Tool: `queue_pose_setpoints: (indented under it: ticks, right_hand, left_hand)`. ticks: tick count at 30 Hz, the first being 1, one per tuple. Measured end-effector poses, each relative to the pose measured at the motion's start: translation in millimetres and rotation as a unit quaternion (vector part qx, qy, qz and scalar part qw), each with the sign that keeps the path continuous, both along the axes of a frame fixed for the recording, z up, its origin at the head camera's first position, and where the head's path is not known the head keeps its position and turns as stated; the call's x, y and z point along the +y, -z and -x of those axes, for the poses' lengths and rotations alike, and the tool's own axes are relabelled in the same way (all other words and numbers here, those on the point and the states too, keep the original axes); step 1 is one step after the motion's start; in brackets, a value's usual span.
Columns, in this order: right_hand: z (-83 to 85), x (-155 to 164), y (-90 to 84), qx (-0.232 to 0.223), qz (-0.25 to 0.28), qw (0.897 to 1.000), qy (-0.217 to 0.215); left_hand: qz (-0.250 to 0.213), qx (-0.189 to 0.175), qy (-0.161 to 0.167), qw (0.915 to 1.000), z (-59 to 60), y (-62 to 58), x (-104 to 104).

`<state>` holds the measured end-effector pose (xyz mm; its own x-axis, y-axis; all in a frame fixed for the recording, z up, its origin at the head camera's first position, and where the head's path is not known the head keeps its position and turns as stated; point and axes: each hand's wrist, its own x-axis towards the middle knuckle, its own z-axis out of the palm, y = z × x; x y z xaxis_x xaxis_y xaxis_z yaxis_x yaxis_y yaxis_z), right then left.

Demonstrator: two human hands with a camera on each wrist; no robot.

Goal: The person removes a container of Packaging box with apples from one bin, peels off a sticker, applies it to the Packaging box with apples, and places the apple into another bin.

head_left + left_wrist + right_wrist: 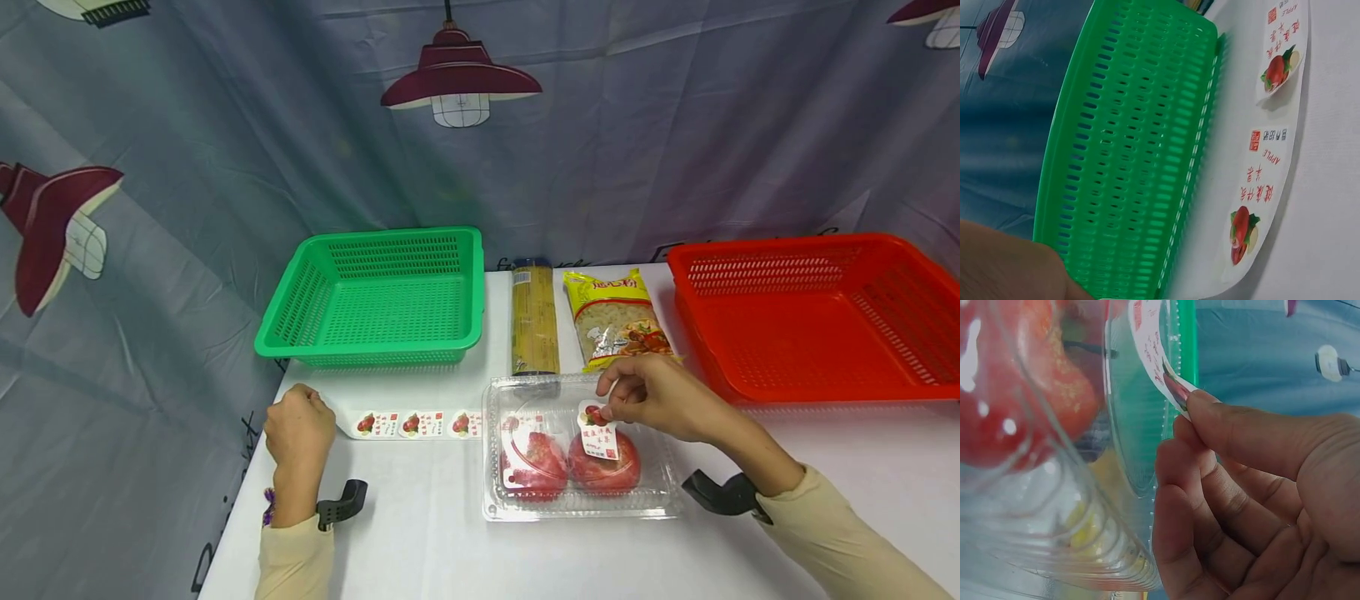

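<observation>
We see the right hand (660,398) pinching a label (598,437) by its edge over the clear box (517,512), as the left hand (300,429) grips the strip (418,425). Light, limp and probably tacky, the label looks best held by its rim.

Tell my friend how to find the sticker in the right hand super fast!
Start at the big red basket, then go left and nearer the person to the clear plastic box holding red fruit. There, the right hand pinches the white sticker with a red fruit picture. Unlike stickers on the paper strip, it is off the strip.
</observation>
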<state>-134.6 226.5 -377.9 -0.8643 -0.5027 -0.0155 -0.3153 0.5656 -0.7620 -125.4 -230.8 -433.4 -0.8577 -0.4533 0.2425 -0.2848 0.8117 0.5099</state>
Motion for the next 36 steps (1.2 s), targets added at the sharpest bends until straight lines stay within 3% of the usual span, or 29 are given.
queue_pose_setpoints:
  ticks: [6,14,21,30,36]
  right_hand:
    - [1.9,-1,0.6,0.014,-0.017,1.000,0.003]
    - [2.7,-5,1.1,0.018,-0.034,0.999,0.010]
    - [3.1,-7,0.2,0.022,-0.033,0.999,0.009]
    - [1.3,-8,2.9,0.034,-0.036,0.999,0.012]
    - [-1.2,-10,5.9,0.051,-0.063,0.996,0.030]
  left_hand:
    - [-0.003,-0.020,-0.006,0.9998,-4.6,-3.9,-4]
    - [0.005,-0.122,0.010,0.9925,-9.5,-7.7,-7]
    - [0.013,-0.177,0.021,0.9838,-8.2,-12.9,-3]
    - [0.022,-0.190,0.030,0.9812,-8.9,-17.4,2]
    - [0.033,-0.185,0.060,0.9803,-13.1,-22.4,9]
